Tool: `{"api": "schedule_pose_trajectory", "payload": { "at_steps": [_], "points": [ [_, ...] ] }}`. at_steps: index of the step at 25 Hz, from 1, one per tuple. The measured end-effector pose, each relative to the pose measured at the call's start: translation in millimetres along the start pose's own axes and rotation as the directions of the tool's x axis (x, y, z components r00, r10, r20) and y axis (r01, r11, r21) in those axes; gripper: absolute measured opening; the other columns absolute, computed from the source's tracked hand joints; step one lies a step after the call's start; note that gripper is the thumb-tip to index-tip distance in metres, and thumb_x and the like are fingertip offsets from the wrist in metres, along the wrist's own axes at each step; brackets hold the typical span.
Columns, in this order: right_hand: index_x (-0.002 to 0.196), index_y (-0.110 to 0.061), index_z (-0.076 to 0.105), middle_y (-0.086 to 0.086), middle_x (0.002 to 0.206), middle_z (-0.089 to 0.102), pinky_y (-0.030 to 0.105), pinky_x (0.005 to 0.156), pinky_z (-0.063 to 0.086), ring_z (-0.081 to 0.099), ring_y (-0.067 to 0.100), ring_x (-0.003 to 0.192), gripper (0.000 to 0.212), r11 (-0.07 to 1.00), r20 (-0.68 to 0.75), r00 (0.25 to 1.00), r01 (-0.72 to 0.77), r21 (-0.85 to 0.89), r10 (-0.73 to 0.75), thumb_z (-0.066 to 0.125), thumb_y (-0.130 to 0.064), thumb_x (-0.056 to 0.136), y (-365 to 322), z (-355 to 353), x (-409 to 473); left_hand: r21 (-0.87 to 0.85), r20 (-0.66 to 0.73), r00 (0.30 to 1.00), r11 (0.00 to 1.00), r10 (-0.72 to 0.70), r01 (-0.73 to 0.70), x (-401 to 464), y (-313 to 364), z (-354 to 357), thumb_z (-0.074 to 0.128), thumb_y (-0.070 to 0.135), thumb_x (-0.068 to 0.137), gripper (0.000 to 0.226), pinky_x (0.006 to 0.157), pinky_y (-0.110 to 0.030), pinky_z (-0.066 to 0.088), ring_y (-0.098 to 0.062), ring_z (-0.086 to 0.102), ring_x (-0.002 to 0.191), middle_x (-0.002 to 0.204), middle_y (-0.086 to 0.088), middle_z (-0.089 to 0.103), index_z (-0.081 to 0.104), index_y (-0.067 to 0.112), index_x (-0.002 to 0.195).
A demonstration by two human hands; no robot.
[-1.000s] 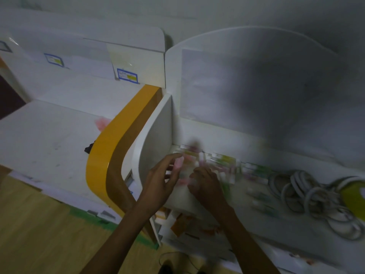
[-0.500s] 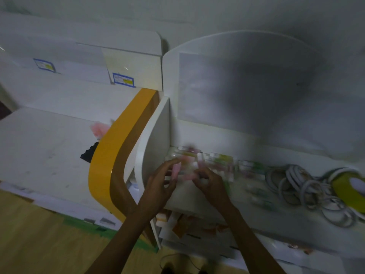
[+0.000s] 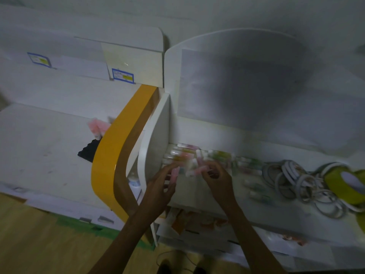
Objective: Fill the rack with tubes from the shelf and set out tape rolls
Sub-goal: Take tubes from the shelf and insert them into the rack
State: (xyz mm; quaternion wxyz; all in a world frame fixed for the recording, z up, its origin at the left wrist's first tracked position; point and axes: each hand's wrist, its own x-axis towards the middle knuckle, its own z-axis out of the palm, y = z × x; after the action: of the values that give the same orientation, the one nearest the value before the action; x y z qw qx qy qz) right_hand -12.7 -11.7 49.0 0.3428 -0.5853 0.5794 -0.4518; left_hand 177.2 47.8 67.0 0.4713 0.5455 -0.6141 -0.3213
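Glossy orange panel (image 3: 110,161), matt white shelf (image 3: 217,194), clear plastic tubes (image 3: 183,155), wood floor (image 3: 29,234)

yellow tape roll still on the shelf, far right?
Yes: the yellow tape roll lies on the shelf at its right end, beside the white rolls, away from both hands.
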Motion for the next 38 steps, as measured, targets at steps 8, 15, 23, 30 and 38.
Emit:
{"api": "schedule_pose_trajectory", "payload": {
  "at_steps": [8, 15, 23, 30, 38],
  "points": [
    [0.086, -0.014, 0.062, 0.002, 0.080, 0.071, 0.026, 0.073, 0.052, 0.068, 0.019, 0.081, 0.014, 0.970, -0.004, 0.999, 0.035, 0.240, -0.036, 0.062, 0.000, 0.088, -11, -31, 4, -0.016, -0.043, 0.999, 0.999, 0.032, -0.032, -1, 9, -1, 0.060, 0.007, 0.093, 0.037, 0.075, -0.012, 0.051, -0.001, 0.061, 0.101, 0.113, 0.012, 0.061, 0.052, 0.021, 0.127],
    [0.113, -0.020, 0.062, -0.005, 0.099, 0.070, 0.025, 0.073, 0.053, 0.068, 0.013, 0.089, 0.018, 0.948, 0.043, 0.994, 0.079, 0.310, -0.097, 0.058, -0.017, 0.095, -23, -49, -4, 0.093, -0.187, 0.980, 0.995, 0.064, -0.047, -28, 40, -3, 0.064, 0.009, 0.091, 0.038, 0.074, -0.014, 0.053, 0.000, 0.061, 0.102, 0.116, 0.015, 0.061, 0.055, 0.016, 0.127],
    [0.104, -0.028, 0.062, -0.010, 0.085, 0.071, 0.019, 0.073, 0.049, 0.067, 0.008, 0.081, 0.016, 0.927, 0.246, 0.952, 0.082, 0.365, -0.181, 0.063, -0.017, 0.093, -41, -42, -29, 0.248, -0.381, 0.923, 0.968, 0.055, 0.044, -96, 61, -24, 0.065, 0.010, 0.090, 0.045, 0.074, -0.011, 0.051, 0.004, 0.061, 0.099, 0.112, 0.006, 0.064, 0.052, 0.021, 0.131],
    [0.107, -0.034, 0.061, -0.019, 0.101, 0.068, 0.015, 0.075, 0.052, 0.066, 0.003, 0.095, 0.027, 0.894, 0.356, 0.862, 0.211, 0.396, -0.361, 0.063, -0.012, 0.092, -114, -6, -64, 0.313, -0.507, 0.857, 0.947, 0.096, 0.079, -141, 68, -86, 0.067, 0.008, 0.087, 0.051, 0.074, -0.008, 0.049, 0.005, 0.058, 0.103, 0.117, 0.014, 0.057, 0.049, 0.023, 0.132],
    [0.116, -0.024, 0.063, -0.003, 0.105, 0.068, 0.027, 0.078, 0.054, 0.065, 0.015, 0.094, 0.026, 0.838, 0.449, 0.720, 0.358, 0.412, -0.528, 0.062, -0.012, 0.093, -174, 117, -154, 0.323, -0.549, 0.834, 0.935, 0.057, 0.149, -203, 27, -212, 0.069, 0.003, 0.084, 0.057, 0.072, -0.005, 0.048, 0.012, 0.055, 0.101, 0.118, 0.002, 0.059, 0.048, 0.028, 0.131]
  ]
}}
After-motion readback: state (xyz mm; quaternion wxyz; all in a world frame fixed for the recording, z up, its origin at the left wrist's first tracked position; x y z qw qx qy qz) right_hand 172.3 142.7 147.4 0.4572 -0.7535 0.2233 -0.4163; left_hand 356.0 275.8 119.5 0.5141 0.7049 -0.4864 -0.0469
